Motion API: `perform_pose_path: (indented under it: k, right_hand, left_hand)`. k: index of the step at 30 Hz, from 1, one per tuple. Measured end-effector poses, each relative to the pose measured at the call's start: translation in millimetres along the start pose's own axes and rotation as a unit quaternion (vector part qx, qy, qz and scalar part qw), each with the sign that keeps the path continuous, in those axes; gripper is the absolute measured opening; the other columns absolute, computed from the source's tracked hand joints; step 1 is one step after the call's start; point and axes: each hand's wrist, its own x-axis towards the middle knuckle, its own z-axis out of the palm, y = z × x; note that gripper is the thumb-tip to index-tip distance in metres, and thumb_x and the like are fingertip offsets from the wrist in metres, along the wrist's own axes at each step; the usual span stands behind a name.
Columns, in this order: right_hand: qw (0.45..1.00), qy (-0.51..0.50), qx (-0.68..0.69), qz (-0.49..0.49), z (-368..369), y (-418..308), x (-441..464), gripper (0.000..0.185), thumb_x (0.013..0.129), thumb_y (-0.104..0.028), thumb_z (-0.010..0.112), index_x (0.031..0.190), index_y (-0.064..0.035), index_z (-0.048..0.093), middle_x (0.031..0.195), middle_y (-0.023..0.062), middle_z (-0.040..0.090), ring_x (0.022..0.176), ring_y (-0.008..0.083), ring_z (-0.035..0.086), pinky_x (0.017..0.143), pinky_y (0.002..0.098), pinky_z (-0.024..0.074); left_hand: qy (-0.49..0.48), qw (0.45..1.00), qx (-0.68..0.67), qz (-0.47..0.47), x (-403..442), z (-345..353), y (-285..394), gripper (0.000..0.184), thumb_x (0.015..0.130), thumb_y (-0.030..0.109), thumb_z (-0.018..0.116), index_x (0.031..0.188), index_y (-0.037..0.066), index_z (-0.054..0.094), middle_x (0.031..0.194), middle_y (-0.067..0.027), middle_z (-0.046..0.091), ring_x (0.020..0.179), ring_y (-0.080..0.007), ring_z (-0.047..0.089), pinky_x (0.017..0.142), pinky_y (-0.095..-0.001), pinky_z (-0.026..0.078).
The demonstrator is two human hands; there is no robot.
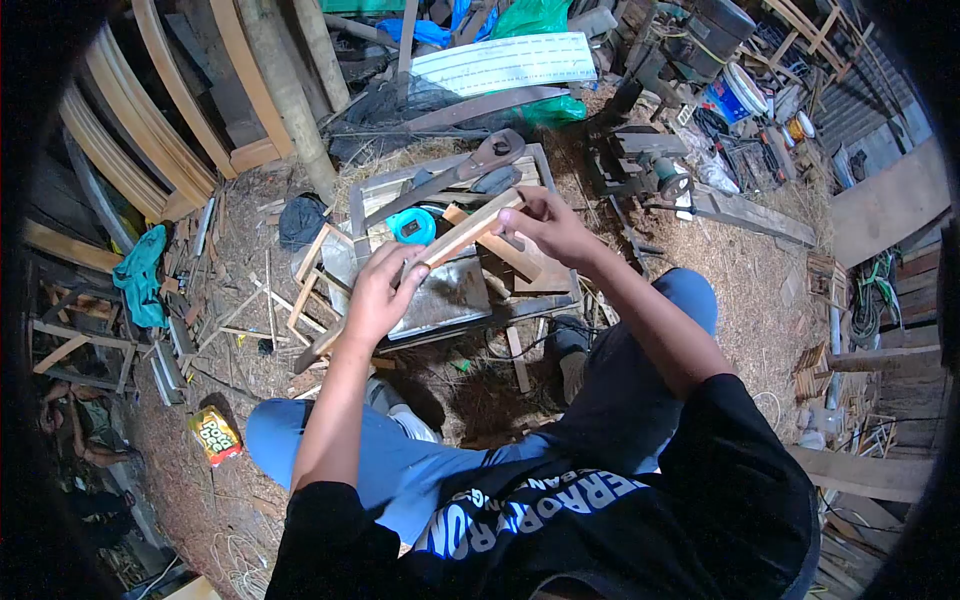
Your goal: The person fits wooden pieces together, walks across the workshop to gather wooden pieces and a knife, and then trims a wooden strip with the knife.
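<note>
My left hand (376,290) closes around the near end of a short wooden strip (468,232), held slanting up to the right. At its far end my right hand (548,226) grips it between thumb and fingers. The strip is above a low work table (545,170). Just beyond it on the table lies a round bright-blue object (411,226), whose kind I cannot make out. Behind that lies a long tool with a wooden handle (495,152), perhaps a handsaw. Joined wooden pieces (515,258) and a flat greyish panel (450,298) are under my hands.
Slatted wooden frames (150,120) lean at the upper left. Thin wooden offcuts (270,300) litter the ground on the left, near a yellow-red snack packet (215,435). A timber beam (750,215) and a white-blue bucket (735,95) are on the right.
</note>
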Motion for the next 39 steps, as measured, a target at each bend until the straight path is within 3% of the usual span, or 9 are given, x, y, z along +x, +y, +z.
perform_pose_path:
  k: [7,11,12,15,16,20,29,33,39]
  right_hand:
    - [0.993,0.030,0.042,-0.103,30.8,-32.0,-12.7,0.031,0.097,-0.031,0.079,0.107,-0.0034,0.068,0.086,-0.0065,0.055,0.080,0.0044,0.049,0.068,0.0257,0.0418]
    - [0.977,0.010,-0.109,-0.181,33.3,-63.5,-24.5,0.026,0.096,-0.019,0.079,0.108,-0.0005,0.066,0.096,-0.0020,0.064,0.091,0.0047,0.054,0.080,0.0284,0.0463]
    - [0.956,0.036,-0.091,-0.278,41.7,-65.9,-19.4,0.031,0.092,-0.023,0.081,0.105,0.0008,0.064,0.078,0.0057,0.055,0.071,0.0132,0.051,0.066,0.0313,0.0442]
    - [0.943,0.021,-0.192,-0.272,44.4,-81.2,-29.3,0.033,0.094,-0.026,0.079,0.105,0.0002,0.064,0.081,0.0093,0.058,0.073,0.0182,0.054,0.067,0.0336,0.0455]
    - [0.941,0.013,-0.205,-0.269,44.8,-85.8,-31.3,0.036,0.096,-0.032,0.076,0.107,-0.0003,0.063,0.087,0.0130,0.060,0.080,0.0262,0.060,0.073,0.0383,0.0486]
    - [0.929,0.017,-0.197,-0.314,45.8,-100.9,-35.7,0.040,0.098,-0.037,0.073,0.110,-0.0011,0.062,0.097,0.0169,0.063,0.094,0.0386,0.065,0.083,0.0454,0.0510]
    - [0.939,-0.016,-0.155,-0.307,48.7,-93.2,-35.7,0.039,0.098,-0.037,0.071,0.110,-0.0011,0.062,0.099,0.0170,0.064,0.095,0.0364,0.066,0.083,0.0463,0.0517]
    - [0.927,0.010,-0.156,-0.342,47.1,-86.7,-32.9,0.040,0.094,-0.029,0.078,0.117,-0.0003,0.062,0.104,0.0170,0.064,0.097,0.0381,0.067,0.082,0.0449,0.0518]
    - [0.942,-0.037,-0.160,-0.291,37.8,-90.1,-36.1,0.041,0.100,-0.034,0.070,0.122,-0.0015,0.060,0.109,0.0194,0.066,0.105,0.0411,0.066,0.090,0.0474,0.0522]
  left_hand:
    - [-0.041,0.998,0.039,-0.017,-6.1,5.9,8.4,0.024,0.101,0.019,0.061,0.118,0.002,0.065,0.113,-0.0186,0.063,0.107,-0.0422,0.063,0.093,-0.0482,0.051]
    - [-0.020,0.996,0.085,0.028,-10.4,5.9,10.1,0.022,0.099,0.017,0.058,0.116,0.003,0.061,0.109,-0.0197,0.059,0.102,-0.0450,0.061,0.087,-0.0517,0.050]
    - [-0.002,0.996,0.071,0.049,-9.7,7.1,8.1,0.022,0.097,0.017,0.058,0.114,0.003,0.059,0.104,-0.0199,0.057,0.098,-0.0451,0.060,0.084,-0.0530,0.049]
    - [0.001,0.996,0.075,0.054,-11.7,6.3,5.0,0.021,0.097,0.019,0.057,0.110,0.003,0.059,0.099,-0.0196,0.055,0.094,-0.0445,0.060,0.080,-0.0532,0.049]
    - [0.025,0.993,0.083,0.079,-12.7,9.1,-0.9,0.032,0.102,0.034,0.055,0.106,0.003,0.060,0.094,-0.0190,0.055,0.087,-0.0436,0.060,0.075,-0.0518,0.049]
    - [0.036,0.992,0.075,0.094,-15.5,9.2,-5.2,0.067,0.103,0.067,0.043,0.102,0.001,0.059,0.088,-0.0186,0.054,0.077,-0.0425,0.059,0.068,-0.0496,0.048]
    - [0.039,0.992,0.065,0.099,-17.9,10.8,-12.2,0.075,0.105,0.069,0.037,0.098,-0.002,0.061,0.085,-0.0176,0.051,0.075,-0.0373,0.056,0.068,-0.0445,0.044]
    - [0.055,0.987,0.094,0.119,-9.8,13.7,-1.6,0.074,0.106,0.067,0.033,0.089,0.000,0.057,0.081,-0.0178,0.053,0.070,-0.0409,0.060,0.062,-0.0492,0.047]
    - [0.041,0.988,0.082,0.125,-4.9,14.8,-1.7,0.074,0.107,0.067,0.034,0.087,0.000,0.058,0.080,-0.0175,0.053,0.068,-0.0401,0.059,0.061,-0.0482,0.048]
